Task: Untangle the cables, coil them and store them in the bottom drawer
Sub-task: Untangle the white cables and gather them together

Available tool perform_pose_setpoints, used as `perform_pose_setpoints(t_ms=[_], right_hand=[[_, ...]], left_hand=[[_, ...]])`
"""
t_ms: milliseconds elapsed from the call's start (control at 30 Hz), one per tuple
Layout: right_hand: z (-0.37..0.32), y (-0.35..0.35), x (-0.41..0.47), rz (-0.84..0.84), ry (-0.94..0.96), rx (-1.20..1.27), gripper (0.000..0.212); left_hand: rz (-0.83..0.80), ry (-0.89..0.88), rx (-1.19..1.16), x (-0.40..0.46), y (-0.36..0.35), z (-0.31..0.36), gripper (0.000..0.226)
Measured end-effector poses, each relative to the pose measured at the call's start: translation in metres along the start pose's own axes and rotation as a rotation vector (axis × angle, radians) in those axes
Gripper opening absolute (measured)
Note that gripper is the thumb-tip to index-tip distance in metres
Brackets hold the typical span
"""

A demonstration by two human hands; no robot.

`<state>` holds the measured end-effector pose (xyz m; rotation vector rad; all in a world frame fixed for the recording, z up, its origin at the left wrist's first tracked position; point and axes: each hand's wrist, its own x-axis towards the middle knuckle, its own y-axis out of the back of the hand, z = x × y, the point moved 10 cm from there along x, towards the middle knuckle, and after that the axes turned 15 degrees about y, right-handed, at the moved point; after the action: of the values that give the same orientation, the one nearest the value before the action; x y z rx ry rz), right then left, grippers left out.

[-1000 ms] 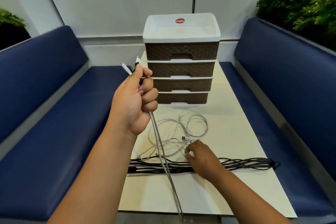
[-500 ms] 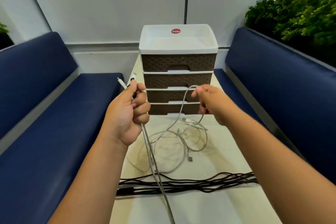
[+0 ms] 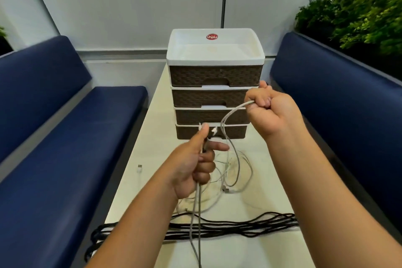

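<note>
My left hand grips a grey braided cable near its plug ends, and two strands hang from the fist toward me. My right hand is raised in front of the drawer unit and grips another stretch of the same grey cable, which loops down to a tangle of white cables on the table. A long black cable lies in loose strands across the near table. The brown drawer unit stands at the table's far end; its bottom drawer is closed.
A small white plug lies at the table's left edge. Blue bench seats run along both sides of the narrow table. Green plants stand behind the right bench. The black cable hangs over the near left corner.
My right hand lifted from the white tangle on the table and pulled a grey cable loop up and to the right. My left hand moved toward the middle, holding its cable.
</note>
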<state>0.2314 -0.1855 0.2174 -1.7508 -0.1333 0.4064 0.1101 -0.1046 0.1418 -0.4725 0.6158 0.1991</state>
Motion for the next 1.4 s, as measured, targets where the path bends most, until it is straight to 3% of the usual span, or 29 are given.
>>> perform_pose_setpoints(t_ms=[67,200,333,467,600,667,733,800,833,867,967,1067,1100,1233,1400], right_hand=[[0.017,-0.009,-0.021,-0.153,-0.122,-0.029,0.019],[0.041,-0.014,-0.070,-0.570,-0.320,-0.299,0.022],[0.042,0.012,-0.109,-0.798,-0.422,-0.468,0.019],[0.041,0.055,-0.145,-1.010,-0.582,-0.584,0.019],[0.031,0.091,-0.149,-1.239,-0.641,-0.958,0.039],[0.027,0.101,-0.134,-1.153,-0.589,-0.950,0.056],[0.020,0.123,-0.095,-0.718,-0.483,-0.895,0.061],[-0.002,0.149,-0.050,-0.377,-0.198,-1.050,0.039],[-0.012,0.151,-0.036,-0.321,-0.060,-1.235,0.022],[-0.015,0.143,-0.028,-0.336,0.048,-1.395,0.012],[0.002,0.114,-0.018,-0.555,0.171,-1.694,0.036],[0.011,0.089,-0.014,-0.679,0.249,-1.852,0.015],[0.009,0.086,-0.012,-0.665,0.242,-1.839,0.006],[-0.014,0.091,-0.010,-0.576,0.095,-1.558,0.010],[-0.032,0.080,-0.033,-0.638,-0.028,-1.339,0.030]], left_hand=[[-0.092,0.062,-0.033,0.006,-0.017,-0.008,0.068],[-0.177,0.054,-0.192,0.011,-0.022,0.002,0.062],[-0.199,0.012,-0.355,0.012,-0.011,0.019,0.067],[-0.011,-0.052,-0.433,0.014,0.020,0.029,0.055],[0.046,-0.067,-0.349,0.016,0.025,0.029,0.034],[0.008,-0.061,-0.243,0.014,0.015,0.028,0.035],[-0.068,-0.055,-0.109,0.006,-0.002,0.029,0.038],[-0.144,-0.041,0.028,-0.004,-0.021,0.029,0.040],[-0.171,-0.032,0.091,-0.009,-0.028,0.029,0.040],[-0.190,-0.028,0.150,-0.014,-0.035,0.029,0.040],[-0.239,-0.044,0.261,-0.024,-0.048,0.029,0.039],[-0.276,-0.057,0.264,-0.033,-0.050,0.029,0.039],[-0.277,-0.056,0.244,-0.036,-0.047,0.030,0.039],[-0.233,-0.060,0.162,-0.046,-0.028,0.032,0.040],[-0.192,-0.073,0.107,-0.057,-0.018,0.028,0.041]])
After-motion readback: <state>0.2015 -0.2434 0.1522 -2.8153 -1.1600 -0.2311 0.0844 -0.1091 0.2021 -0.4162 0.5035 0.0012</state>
